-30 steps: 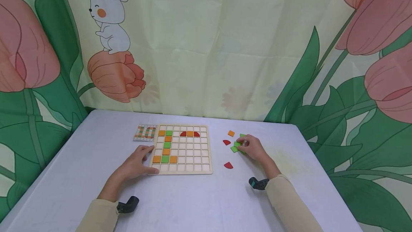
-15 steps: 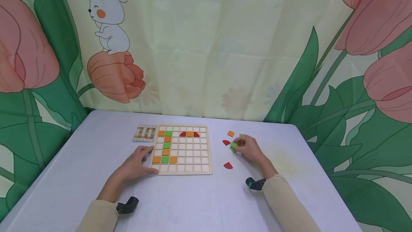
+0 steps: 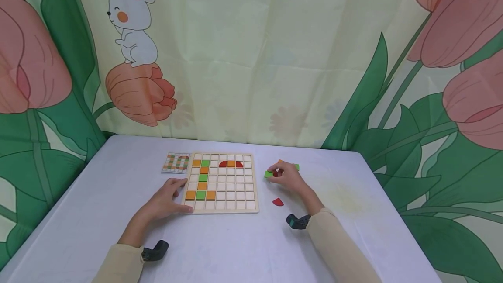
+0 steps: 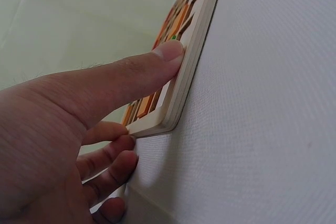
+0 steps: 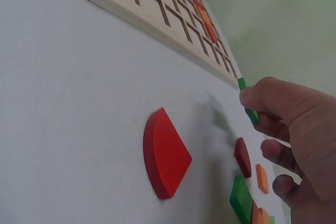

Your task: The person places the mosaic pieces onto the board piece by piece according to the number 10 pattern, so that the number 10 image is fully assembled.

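Observation:
My right hand (image 3: pixel 290 178) pinches a green square tile (image 5: pixel 251 113) between thumb and fingers, above the white tabletop and right of the wooden grid board (image 3: pixel 232 187). My left hand (image 3: pixel 167 199) lies at the board's near left corner; its thumb (image 4: pixel 169 51) presses on the rim and fingertips touch the left side. Orange and green tiles form a column on the board's left part. Near its top, an orange tile (image 3: pixel 231 163) sits between two red quarter-round pieces. A loose red quarter-round piece (image 5: pixel 169 153) lies below my right hand.
Beneath and behind the right hand are more loose pieces: a red one (image 5: pixel 242 157), a green tile (image 5: pixel 241 199) and orange tiles (image 5: pixel 262 178). A small pattern card (image 3: pixel 176 162) lies left of the board. A printed curtain (image 3: pixel 243 56) hangs behind the table.
My right hand has picked a green tile from the loose pieces and moved left with it toward the board. My left hand has stayed at the board's corner.

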A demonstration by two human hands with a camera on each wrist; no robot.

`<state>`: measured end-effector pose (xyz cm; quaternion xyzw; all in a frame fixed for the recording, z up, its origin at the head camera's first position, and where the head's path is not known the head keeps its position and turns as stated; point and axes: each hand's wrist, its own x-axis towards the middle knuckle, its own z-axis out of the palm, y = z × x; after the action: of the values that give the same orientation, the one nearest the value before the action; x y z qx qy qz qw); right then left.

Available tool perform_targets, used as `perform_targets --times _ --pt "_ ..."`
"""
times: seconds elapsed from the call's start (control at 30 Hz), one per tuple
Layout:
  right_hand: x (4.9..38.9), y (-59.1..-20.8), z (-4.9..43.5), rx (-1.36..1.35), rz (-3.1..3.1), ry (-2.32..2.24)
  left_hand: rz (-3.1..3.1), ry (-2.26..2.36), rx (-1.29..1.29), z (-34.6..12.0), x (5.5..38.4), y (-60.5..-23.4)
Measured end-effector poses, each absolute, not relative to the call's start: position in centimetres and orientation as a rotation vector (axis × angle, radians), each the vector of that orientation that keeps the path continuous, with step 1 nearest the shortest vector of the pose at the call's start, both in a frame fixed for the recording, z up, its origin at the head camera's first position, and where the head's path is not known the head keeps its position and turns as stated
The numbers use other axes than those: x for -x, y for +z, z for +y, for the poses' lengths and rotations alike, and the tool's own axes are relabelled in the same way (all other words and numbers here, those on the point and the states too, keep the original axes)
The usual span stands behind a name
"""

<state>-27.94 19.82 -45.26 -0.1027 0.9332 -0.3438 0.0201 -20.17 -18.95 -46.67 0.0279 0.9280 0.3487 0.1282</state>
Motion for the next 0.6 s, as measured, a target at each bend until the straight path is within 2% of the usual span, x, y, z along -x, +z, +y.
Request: perform_targets --times 0.17,0.6 --pt "28.2 -45.2 18.1 0.416 2.872 -1.098 2.695 1.025 -0.089 -19.0 20.2 -46.6" --pt "28.5 -45.3 14.9 0.404 2.818 -1.09 2.692 1.03 -0.091 -19.0 20.1 -46.4"
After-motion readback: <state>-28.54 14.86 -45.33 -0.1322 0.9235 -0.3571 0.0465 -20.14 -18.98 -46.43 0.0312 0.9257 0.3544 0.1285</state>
